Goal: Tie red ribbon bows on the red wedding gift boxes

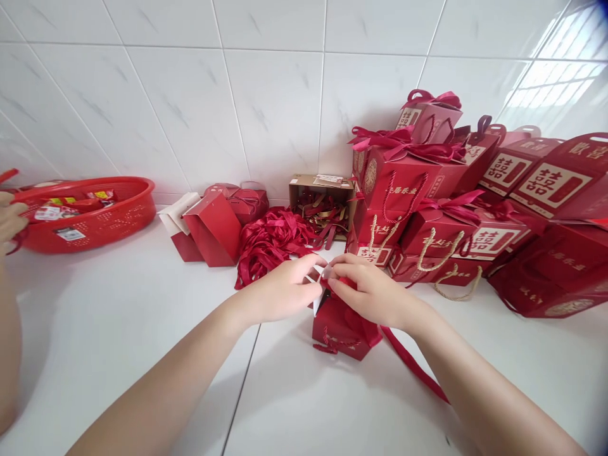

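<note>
A small red gift box [342, 330] with a twisted red cord handle stands on the white tabletop in front of me, its top flaps raised. At the box's left side, my left hand [280, 288] is closed with thumb and fingers on a flap whose white inner face shows. My right hand [373, 290] pinches the top flaps from the other side, and its fingertips nearly meet those of my left. A dark red ribbon [414, 368] runs out from under my right hand and trails over the table towards my right forearm. My fingers partly hide the box's top.
Finished-looking red boxes [394, 180] with bows are stacked at the right. Behind my hands lie a heap of red ribbon [275, 237] and a cardboard box [320, 183] of ribbon pieces. Folded red boxes [213, 228] and a red basket [114, 221] stand left, beside another person's hand [10, 218].
</note>
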### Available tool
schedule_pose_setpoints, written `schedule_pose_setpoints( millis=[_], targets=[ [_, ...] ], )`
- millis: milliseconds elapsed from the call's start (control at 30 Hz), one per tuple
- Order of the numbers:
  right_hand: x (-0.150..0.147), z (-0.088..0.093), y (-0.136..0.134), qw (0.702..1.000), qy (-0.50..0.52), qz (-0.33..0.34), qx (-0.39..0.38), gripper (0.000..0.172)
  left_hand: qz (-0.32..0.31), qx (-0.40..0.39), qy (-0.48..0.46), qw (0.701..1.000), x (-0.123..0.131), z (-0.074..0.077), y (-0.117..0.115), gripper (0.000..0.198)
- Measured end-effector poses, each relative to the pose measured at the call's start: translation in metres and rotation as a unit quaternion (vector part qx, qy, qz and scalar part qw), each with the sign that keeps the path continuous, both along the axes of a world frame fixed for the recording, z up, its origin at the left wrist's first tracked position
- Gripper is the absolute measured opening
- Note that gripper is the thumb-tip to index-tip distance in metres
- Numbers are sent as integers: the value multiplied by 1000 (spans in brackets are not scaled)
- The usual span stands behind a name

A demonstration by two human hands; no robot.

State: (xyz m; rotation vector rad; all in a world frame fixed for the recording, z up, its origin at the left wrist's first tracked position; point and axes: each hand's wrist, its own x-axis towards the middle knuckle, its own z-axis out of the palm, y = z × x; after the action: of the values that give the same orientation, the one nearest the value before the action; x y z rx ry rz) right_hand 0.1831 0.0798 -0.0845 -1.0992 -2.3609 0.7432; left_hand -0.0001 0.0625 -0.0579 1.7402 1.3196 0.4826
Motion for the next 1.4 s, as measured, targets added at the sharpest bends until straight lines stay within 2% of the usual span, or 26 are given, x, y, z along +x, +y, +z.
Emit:
schedule_pose_setpoints(
  millis=[100, 200, 367, 433, 467, 500, 567, 633, 667, 700, 733, 767, 800, 867, 900, 933, 1033, 1133, 1267, 1400],
  targets=[
    [-1, -1, 0, 1000, -8, -2, 3, 23, -18, -27, -51, 998, 2, 0, 0, 32],
    [-2, -2, 0, 1000, -9, -6, 5, 23, -1, -39, -68, 997, 3, -2, 1, 19],
    [-1, 1, 0, 1000, -1, -9, 8, 21, 1, 73, 43, 996, -2, -6, 8, 18],
    [5, 6, 0, 999, 27, -34, 25, 18, 64, 172, 73, 980, -15, 0, 13, 18],
    [10, 10, 0, 996, 46, -58, 40, 17, 120, 241, 79, 960, -24, 5, 15, 17],
    [15, 15, -1, 993, 66, -84, 59, 16, 198, 316, 72, 925, -35, 12, 17, 14],
    [28, 25, -3, 981, 103, -132, 95, 16, 316, 459, 24, 830, -57, 25, 19, 13],
    [39, 36, -8, 971, 124, -165, 121, 16, 377, 544, -48, 748, -73, 36, 16, 22],
    [44, 40, -11, 967, 128, -177, 129, 16, 388, 563, -75, 726, -76, 40, 14, 24],
    [47, 44, -14, 965, 126, -186, 134, 17, 389, 568, -93, 719, -75, 42, 11, 23],
    [49, 47, -17, 965, 119, -192, 136, 17, 378, 560, -97, 731, -71, 42, 8, 19],
    [51, 49, -19, 967, 103, -192, 129, 17, 350, 535, -90, 764, -64, 40, 5, 15],
    [52, 50, -21, 972, 81, -187, 115, 18, 305, 496, -76, 809, -54, 37, 4, 11],
    [54, 47, -23, 983, 20, -171, 69, 19, 159, 368, -33, 916, -34, 23, 5, 9],
    [56, 44, -23, 986, -13, -164, 42, 21, 79, 289, -19, 954, -24, 14, 8, 12],
    [58, 39, -22, 986, -43, -158, 15, 23, 28, 235, -18, 971, -16, 3, 12, 14],
    [65, 18, -18, 983, -89, -151, -52, 34, -63, 132, -28, 989, -1, -26, 25, 24],
    [68, -7, -18, 980, -65, -163, -95, 42, -105, 75, 0, 992, 3, -41, 29, 31],
    [68, -30, -25, 964, 32, -187, -188, 48, -108, 49, 31, 993, 1, -40, 21, 33],
    [74, -34, -32, 951, 91, -150, -253, 45, -121, -48, 25, 991, -6, -35, 10, 37]
  ],
)
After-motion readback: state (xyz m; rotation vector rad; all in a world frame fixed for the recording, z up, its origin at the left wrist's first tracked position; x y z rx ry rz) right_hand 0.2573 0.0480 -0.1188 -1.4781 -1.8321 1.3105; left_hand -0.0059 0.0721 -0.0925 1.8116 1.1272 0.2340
